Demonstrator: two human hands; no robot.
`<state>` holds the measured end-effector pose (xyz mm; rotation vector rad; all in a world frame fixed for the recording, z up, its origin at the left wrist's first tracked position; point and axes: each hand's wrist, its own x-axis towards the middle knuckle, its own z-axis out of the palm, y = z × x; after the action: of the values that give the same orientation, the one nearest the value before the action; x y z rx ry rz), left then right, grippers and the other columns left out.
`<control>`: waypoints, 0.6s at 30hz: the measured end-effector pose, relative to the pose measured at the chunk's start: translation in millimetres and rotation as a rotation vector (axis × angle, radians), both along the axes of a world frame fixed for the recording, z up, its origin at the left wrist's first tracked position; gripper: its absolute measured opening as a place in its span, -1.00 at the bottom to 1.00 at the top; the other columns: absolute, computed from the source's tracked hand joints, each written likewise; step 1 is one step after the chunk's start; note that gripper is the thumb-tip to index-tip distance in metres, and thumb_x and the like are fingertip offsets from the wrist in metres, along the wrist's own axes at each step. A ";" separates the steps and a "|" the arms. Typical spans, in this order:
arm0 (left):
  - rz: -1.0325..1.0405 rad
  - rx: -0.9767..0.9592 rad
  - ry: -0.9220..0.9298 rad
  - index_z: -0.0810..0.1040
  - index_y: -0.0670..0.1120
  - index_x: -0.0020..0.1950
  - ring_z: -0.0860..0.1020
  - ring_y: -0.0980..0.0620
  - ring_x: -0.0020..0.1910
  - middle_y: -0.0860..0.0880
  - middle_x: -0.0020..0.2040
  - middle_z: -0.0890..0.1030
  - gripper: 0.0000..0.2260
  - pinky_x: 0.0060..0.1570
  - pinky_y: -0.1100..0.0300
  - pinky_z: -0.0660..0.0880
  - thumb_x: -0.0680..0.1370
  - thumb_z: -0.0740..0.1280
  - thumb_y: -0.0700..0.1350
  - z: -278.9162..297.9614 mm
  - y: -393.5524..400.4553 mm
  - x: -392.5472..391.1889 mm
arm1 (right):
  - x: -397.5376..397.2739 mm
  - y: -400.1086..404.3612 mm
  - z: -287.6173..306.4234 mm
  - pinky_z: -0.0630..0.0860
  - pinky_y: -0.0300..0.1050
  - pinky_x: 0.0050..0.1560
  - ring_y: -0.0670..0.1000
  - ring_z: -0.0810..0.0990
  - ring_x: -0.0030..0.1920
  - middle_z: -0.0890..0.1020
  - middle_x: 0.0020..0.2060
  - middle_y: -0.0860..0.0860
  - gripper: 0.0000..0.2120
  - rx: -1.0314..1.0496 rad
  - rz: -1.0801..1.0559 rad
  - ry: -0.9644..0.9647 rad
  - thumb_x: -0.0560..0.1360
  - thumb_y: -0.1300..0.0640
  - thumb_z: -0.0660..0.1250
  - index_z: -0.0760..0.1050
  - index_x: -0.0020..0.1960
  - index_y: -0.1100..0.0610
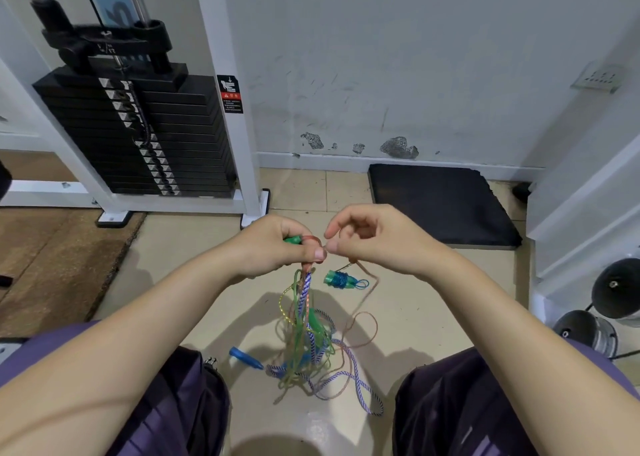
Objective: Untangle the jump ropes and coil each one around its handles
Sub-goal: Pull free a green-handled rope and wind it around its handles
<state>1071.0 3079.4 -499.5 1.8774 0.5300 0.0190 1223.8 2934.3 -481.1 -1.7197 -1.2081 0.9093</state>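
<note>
I have the left hand point(273, 244) closed around a green handle point(292, 239) and a bunch of ropes. From that grip the tangle of jump ropes point(308, 337) hangs down to the floor point(194, 275). The right hand point(374, 237) pinches a thin pinkish rope point(363, 320) just beside the left thumb. A blue handle point(246, 358) lies at the tangle's left edge; a coiled blue-green rope bundle point(341, 279) lies on the floor up and to the right of the tangle.

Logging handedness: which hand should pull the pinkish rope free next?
Right, probably. The right hand already pinches the pinkish rope, which trails loose on that side. The left hand is full, gripping the green handle and the hanging tangle.
</note>
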 end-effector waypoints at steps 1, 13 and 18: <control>-0.009 -0.016 -0.018 0.69 -0.05 -0.20 0.30 0.04 -0.43 0.04 -0.43 0.58 -0.85 -0.43 0.26 0.17 0.45 0.52 0.01 0.0 0.8 -0.6 | -0.8 -0.1 -0.7 0.43 -0.04 -0.18 -0.03 0.47 -0.30 0.53 -0.34 -0.04 -0.85 -0.026 0.018 -0.023 0.42 0.15 0.53 0.61 -0.06 0.15; -0.029 -0.040 -0.003 0.71 -0.09 -0.14 0.37 0.07 -0.38 0.07 -0.43 0.51 -0.63 -0.33 0.11 0.30 0.34 0.52 0.21 -5.8 4.1 -1.5 | -12.6 2.2 6.0 0.18 -0.29 -0.44 -0.12 0.25 -0.51 0.33 -0.52 -0.07 -0.82 -0.137 0.058 -0.212 0.43 0.13 0.51 0.55 -0.08 0.15; -0.035 -0.093 0.002 0.70 -0.16 -0.03 0.46 0.17 -0.31 0.06 -0.24 0.66 -0.88 -0.36 0.28 0.34 0.55 0.42 -0.12 -2.6 4.8 -2.3 | -8.2 1.2 3.3 0.20 -0.21 -0.38 -0.11 0.25 -0.46 0.31 -0.54 -0.11 -0.88 -0.066 -0.020 -0.306 0.44 0.10 0.49 0.58 -0.17 0.10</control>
<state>1068.7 3084.2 -502.1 1.7954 0.4911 -0.0308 1215.6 2935.5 -477.7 -1.9726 -1.3665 0.6966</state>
